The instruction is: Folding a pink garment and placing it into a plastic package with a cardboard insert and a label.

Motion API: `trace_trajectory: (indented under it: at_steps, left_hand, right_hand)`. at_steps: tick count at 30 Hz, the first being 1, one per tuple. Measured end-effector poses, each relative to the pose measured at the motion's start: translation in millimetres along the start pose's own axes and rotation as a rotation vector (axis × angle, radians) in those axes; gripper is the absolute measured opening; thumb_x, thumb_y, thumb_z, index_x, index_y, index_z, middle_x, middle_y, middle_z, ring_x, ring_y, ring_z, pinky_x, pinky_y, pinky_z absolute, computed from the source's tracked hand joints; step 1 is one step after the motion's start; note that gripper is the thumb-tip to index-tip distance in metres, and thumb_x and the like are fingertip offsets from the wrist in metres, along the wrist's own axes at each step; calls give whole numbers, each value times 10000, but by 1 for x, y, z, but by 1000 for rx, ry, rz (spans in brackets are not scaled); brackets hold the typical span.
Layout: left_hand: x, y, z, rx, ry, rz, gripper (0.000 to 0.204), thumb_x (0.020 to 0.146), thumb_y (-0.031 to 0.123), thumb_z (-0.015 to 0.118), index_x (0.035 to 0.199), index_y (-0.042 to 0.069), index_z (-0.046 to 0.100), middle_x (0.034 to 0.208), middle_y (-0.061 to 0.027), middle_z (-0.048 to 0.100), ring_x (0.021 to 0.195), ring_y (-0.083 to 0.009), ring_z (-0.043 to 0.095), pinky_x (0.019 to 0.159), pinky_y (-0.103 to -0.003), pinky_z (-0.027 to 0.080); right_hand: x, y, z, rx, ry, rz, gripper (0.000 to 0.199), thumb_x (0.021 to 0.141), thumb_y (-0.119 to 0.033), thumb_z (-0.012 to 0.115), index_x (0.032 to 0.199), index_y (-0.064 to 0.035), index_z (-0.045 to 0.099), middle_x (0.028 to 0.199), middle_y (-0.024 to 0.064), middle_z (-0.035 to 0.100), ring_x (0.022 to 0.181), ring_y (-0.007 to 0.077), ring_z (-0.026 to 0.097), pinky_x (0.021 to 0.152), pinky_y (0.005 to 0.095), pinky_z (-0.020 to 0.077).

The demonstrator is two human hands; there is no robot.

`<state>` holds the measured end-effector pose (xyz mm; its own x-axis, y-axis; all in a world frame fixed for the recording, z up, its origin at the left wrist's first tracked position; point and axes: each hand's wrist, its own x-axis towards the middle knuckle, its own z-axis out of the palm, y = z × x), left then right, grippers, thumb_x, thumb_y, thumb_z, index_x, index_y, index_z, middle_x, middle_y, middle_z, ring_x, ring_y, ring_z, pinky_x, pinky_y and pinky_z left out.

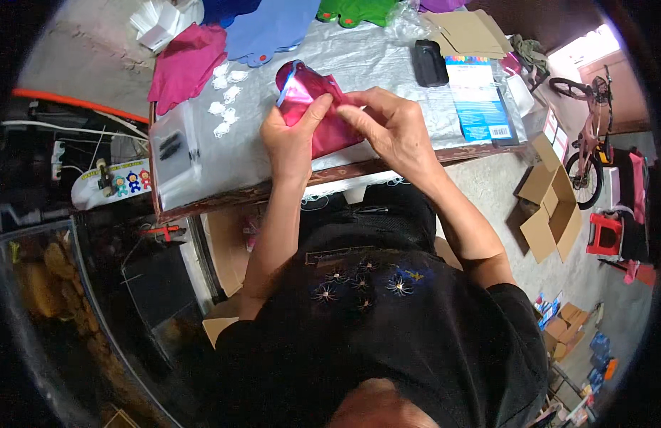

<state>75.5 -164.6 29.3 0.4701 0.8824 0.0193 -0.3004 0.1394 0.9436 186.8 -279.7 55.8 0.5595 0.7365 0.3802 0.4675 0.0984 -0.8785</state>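
A shiny pink, satin-like folded cloth (pixel 330 135) with a light blue edge is held up over the front edge of the table. My left hand (pixel 291 143) grips its left side, the thumb pressed on the front. At the cloth's upper right edge, my right hand (pixel 395 128) is closed in a pinch with thumb and fingers. Whether a smaller item sits between those fingertips is hidden. Just left of the cloth, several small white bundles of string (pixel 231 94) lie on the silvery table cover (pixel 373 64).
Clear plastic bags (pixel 175 167) with black pieces lie at the table's left corner. Matte pink cloth (pixel 191 64), blue cloth (pixel 266 32) and green cloth (pixel 355 10) lie behind. On the right are a black tray (pixel 431 63), a blue-and-white card (pixel 480 100) and brown cardboard (pixel 472 34).
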Motion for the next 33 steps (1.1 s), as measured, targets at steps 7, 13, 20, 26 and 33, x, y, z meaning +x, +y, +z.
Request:
trace_trajectory:
  at_steps: [7,13,20,26,33]
  left_hand:
    - [-4,2,2,-65,-55,-41,279,821,122,869,1038,39,716,967,-23,737,813,-88,669,768,-271,549]
    - [-6,0,-1,-36,-46,-21,265,827,129,866,1030,45,719,971,-23,741,816,-86,669,769,-269,547]
    - [-8,1,-5,25,-44,-19,276,828,131,866,1048,50,722,993,-25,746,831,-88,672,776,-273,547]
    - [-7,3,-8,-74,-121,-65,268,832,123,859,1054,47,731,995,-32,748,847,-103,681,791,-281,547]
    - [3,10,-17,-110,-193,-236,278,834,120,851,1066,31,725,999,-56,746,855,-124,696,796,-295,553]
  right_hand:
    - [10,4,-7,189,-74,313,192,949,-127,738,1051,36,745,753,21,695,594,56,587,538,223,490]
    - [6,12,1,263,5,245,137,941,-126,748,991,2,748,742,4,682,588,41,570,520,209,463]
    - [7,2,-3,274,-60,346,148,955,-146,738,982,-1,744,758,-12,676,636,42,565,570,211,456]
    - [2,8,-2,355,-93,363,165,961,-162,734,1005,-4,749,792,-25,676,697,45,560,632,220,461]
    - [-3,11,3,261,-137,306,187,969,-175,727,1026,2,746,801,-25,673,716,46,548,653,216,449]
